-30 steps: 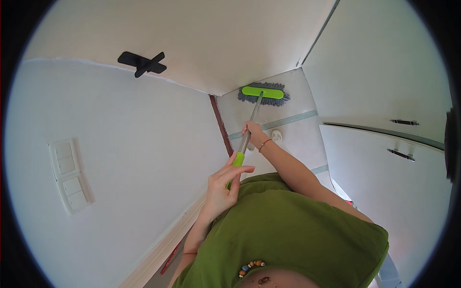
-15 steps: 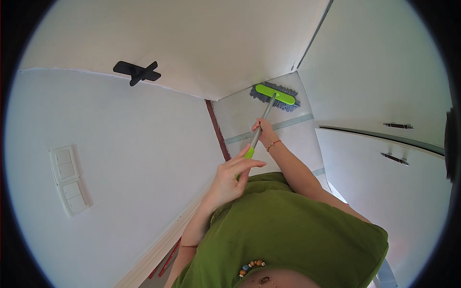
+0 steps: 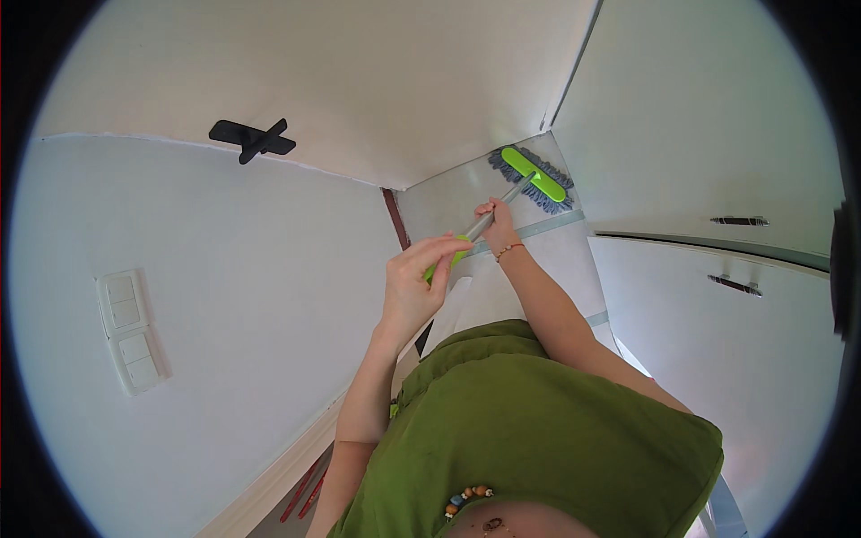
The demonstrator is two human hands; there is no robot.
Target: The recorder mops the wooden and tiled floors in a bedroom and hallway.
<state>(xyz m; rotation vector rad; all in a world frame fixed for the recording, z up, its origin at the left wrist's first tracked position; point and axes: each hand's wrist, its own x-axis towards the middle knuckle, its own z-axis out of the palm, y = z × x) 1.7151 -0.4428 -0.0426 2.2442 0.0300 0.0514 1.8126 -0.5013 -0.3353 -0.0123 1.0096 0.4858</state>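
A mop (image 3: 534, 174) with a bright green plate and a grey-blue fringed pad lies against the pale tiles (image 3: 448, 190) near the far corner. Its metal pole (image 3: 516, 191) slants back toward me. My right hand (image 3: 500, 226) is closed around that pole, partway down from the mop head. Closer to me, my left hand (image 3: 414, 285) holds the green grip (image 3: 459, 254) between thumb and fingers. Part of the grip is hidden behind that hand.
White cabinet doors with dark handles (image 3: 739, 221) stand on the right. A white wall with light switches (image 3: 133, 332) is on the left. A black cross-shaped object (image 3: 254, 141) sits along the wall's upper edge. A brown strip (image 3: 395, 218) runs beside the tiles.
The mop head has shifted right and turned more steeply. My left hand has moved up and slightly left with the grip, so the pole slants more. My right hand has risen a little.
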